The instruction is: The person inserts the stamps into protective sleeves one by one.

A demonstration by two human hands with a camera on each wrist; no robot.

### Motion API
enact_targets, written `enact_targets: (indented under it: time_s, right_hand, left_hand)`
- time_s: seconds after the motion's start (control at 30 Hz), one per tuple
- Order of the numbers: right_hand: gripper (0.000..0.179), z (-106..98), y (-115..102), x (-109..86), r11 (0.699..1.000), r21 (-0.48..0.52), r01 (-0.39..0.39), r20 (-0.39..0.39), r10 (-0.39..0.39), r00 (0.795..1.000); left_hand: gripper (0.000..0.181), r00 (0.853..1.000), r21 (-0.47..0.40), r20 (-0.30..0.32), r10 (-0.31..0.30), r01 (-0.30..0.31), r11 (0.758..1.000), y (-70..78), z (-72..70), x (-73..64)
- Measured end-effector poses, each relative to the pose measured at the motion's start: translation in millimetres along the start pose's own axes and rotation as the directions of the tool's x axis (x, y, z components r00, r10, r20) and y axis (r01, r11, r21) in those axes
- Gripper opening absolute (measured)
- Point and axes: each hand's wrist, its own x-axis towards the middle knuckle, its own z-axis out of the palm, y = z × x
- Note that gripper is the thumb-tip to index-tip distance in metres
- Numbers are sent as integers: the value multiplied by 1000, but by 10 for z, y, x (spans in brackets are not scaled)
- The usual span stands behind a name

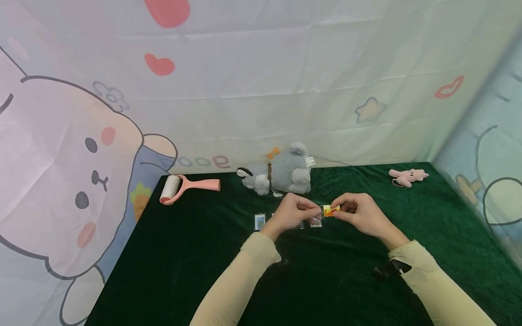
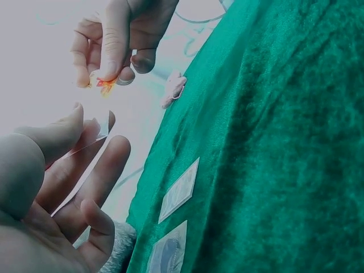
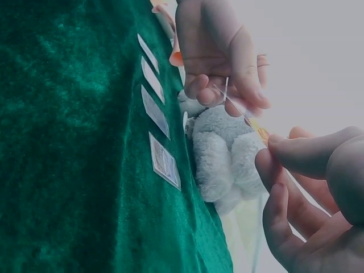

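Note:
My right hand (image 1: 360, 215) pinches a small yellow card with a red print (image 1: 327, 211) between thumb and fingers. Facing it, my left hand (image 1: 291, 213) pinches a clear plastic sleeve (image 2: 103, 122) by its side. Card and sleeve are close together in the air; how far one overlaps the other I cannot tell. Beneath the hands, several small cards in clear sleeves lie in a row on the green cloth, among them a leftmost one (image 1: 259, 222) and a rightmost one (image 3: 165, 162). In the head view my left hand partly hides the row.
Behind the hands lies a grey plush toy (image 1: 287, 174) with a white tag. A lint roller with a pink handle (image 1: 200, 184) rests at the back left, and a small pink plush (image 1: 408, 177) at the back right. A printed curtain (image 1: 261, 90) hangs behind the green-covered table (image 1: 195, 253).

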Motion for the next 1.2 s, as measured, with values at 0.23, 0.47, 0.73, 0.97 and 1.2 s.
enact_targets:
  time_s: [0.23, 0.47, 0.73, 0.97, 1.2]
  right_hand:
    - [16, -1, -23, 13, 1000, -1, 2, 24, -2, 1000]
    - [13, 29, -19, 11, 1000, 28, 5, 23, -6, 1000]
    - [10, 57, -18, 8, 999, 33, -12, 28, 11, 1000]
    - [11, 72, -17, 5, 998, 42, -50, 45, 48, 998]
    - [11, 72, -30, -5, 996, 57, -62, 47, 60, 997]
  left_hand:
    - [16, 1000, 4, 14, 24, -24, 1000, 39, -8, 2]
    - [19, 996, 64, -9, 88, -87, 994, 48, 20, -9]
    - [26, 990, 246, -25, 142, -131, 960, 72, 54, -25]
    - [32, 996, 295, 24, 89, -92, 951, 101, 59, -35]
    - [51, 996, 388, 71, 51, -75, 919, 83, 67, -31]
